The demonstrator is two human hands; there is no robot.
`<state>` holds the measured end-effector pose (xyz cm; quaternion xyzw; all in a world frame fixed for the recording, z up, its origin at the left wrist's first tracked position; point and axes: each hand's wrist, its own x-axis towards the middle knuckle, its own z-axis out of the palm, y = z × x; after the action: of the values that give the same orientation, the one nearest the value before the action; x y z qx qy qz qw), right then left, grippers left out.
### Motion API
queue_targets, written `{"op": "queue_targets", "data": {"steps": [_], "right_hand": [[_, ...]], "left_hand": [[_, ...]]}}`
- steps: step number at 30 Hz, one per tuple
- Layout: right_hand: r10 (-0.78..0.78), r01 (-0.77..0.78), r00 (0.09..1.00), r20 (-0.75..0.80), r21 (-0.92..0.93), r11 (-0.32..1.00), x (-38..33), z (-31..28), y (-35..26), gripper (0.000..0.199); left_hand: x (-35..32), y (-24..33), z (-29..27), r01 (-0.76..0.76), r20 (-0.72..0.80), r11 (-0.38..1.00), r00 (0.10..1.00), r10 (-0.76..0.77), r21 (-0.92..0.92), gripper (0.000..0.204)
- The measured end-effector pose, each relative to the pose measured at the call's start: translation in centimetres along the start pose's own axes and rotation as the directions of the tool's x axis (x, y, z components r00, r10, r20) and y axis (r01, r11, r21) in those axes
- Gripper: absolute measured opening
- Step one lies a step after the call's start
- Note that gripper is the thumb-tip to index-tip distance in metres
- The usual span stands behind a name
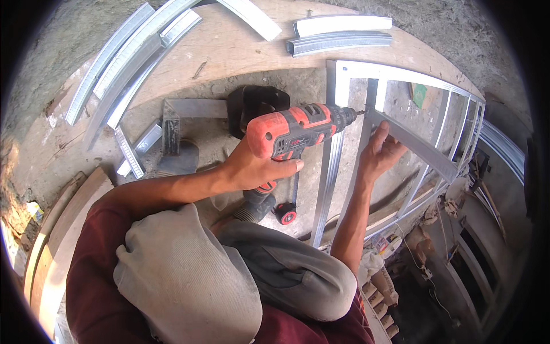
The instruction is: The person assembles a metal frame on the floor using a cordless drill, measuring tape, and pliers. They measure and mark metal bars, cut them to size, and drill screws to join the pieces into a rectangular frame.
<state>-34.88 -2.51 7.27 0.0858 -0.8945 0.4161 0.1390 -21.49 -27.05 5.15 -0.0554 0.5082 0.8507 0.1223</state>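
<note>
My left hand [256, 166] is wrapped round the handle of a red and black cordless drill [295, 129]. The drill lies sideways, and its bit points right, close to the end of a short metal channel [418, 145]. Whether the bit touches metal, I cannot tell. My right hand [379, 153] grips that channel from below, thumb on the near side. The channel slants across a silver metal frame [330, 160] made of long rails and cross-pieces, lying on the ground.
Loose metal channels [137, 63] lie on a plywood sheet [229, 49] at the far side. A metal square [172, 129] rests left of the drill, and a red and black tape measure [285, 213] lies below it. Wooden boards [63, 246] stand at left.
</note>
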Motion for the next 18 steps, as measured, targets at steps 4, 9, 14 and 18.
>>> {"op": "queue_targets", "data": {"steps": [4, 9, 14, 18], "right_hand": [[-0.006, 0.006, 1.000, 0.016, -0.030, 1.000, 0.7, 0.2, 0.4, 0.034], [0.021, -0.019, 0.999, 0.032, -0.073, 0.997, 0.8, 0.2, -0.2, 0.034], [0.011, -0.006, 0.999, 0.052, -0.088, 0.996, 0.9, 0.6, -0.7, 0.033], [-0.005, 0.011, 0.997, 0.075, -0.078, 0.997, 1.1, 0.2, -0.4, 0.035]], "left_hand": [[0.6, 1.4, -0.2, 0.029, 0.010, 0.999, 1.000, -0.029, 0.022, 0.046], [1.1, 1.4, 0.2, -0.068, -0.012, 0.981, 0.997, 0.071, 0.184, 0.041], [1.1, 0.9, 0.7, 0.030, -0.052, 0.994, 0.998, -0.024, 0.106, 0.034], [1.4, 0.5, 1.2, 0.007, -0.061, 0.997, 0.998, -0.002, 0.082, 0.030]]}}
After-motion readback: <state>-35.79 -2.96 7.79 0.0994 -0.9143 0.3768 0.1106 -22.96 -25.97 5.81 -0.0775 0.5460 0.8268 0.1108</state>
